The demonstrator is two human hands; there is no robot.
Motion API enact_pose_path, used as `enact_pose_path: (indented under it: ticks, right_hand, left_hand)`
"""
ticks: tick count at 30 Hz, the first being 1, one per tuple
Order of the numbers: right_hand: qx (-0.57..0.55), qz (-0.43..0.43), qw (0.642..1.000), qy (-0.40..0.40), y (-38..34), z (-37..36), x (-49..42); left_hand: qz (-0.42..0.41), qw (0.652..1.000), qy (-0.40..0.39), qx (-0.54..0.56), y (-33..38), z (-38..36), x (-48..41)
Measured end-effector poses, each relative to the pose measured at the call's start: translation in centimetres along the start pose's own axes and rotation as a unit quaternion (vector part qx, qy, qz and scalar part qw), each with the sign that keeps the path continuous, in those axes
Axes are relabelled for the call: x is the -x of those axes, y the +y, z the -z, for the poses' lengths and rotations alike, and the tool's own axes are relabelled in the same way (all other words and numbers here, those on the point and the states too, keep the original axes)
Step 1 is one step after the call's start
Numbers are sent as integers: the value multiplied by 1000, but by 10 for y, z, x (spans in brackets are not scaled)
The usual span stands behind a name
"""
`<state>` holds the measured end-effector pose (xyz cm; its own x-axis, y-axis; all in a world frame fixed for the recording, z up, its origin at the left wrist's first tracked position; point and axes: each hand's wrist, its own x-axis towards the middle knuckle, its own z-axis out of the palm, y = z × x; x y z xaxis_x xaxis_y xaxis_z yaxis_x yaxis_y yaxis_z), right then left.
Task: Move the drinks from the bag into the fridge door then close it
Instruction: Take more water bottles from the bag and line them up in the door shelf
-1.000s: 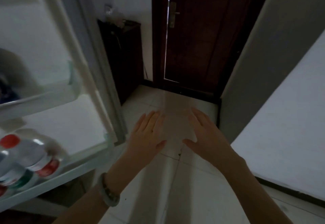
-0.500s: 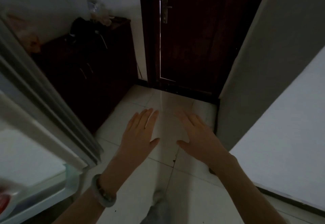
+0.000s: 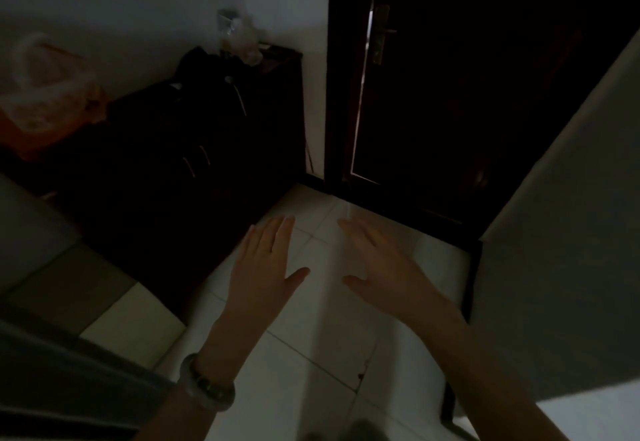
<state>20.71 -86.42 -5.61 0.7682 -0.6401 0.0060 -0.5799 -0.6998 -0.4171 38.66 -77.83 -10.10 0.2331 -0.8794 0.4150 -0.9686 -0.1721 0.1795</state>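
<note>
- The left hand point(image 3: 263, 274) is held out flat over the white tiled floor point(image 3: 311, 354), palm down, fingers spread, holding nothing.
- The right hand point(image 3: 384, 267) is stretched out just beside it in the same way, open and empty, thumb pointing toward the left thumb.
- A pale bangle with a beaded bracelet point(image 3: 206, 385) sits on the left wrist.
- The plastic bag point(image 3: 48, 94), translucent with orange showing, rests on the dark wooden cabinet point(image 3: 166, 170) at far left, well apart from both hands.
- No drinks are visible; whether any remain in the bag cannot be told.
- A grey-edged panel point(image 3: 41, 371) fills the lower left corner; it may be the fridge.
- A dark wooden door point(image 3: 467, 94) stands slightly ajar ahead.
</note>
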Motion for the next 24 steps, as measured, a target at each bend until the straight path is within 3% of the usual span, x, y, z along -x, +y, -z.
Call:
enact_pose_path:
  ticks: [11,24]
  right_hand:
    - [-8,137,989,-57,42,26,-173]
    - [7,317,940,-127,43,30,-335]
  left_hand:
    - [121,989,18,-83,-41,-31,-107]
    - [279,948,41,-148,-87,-49,-177]
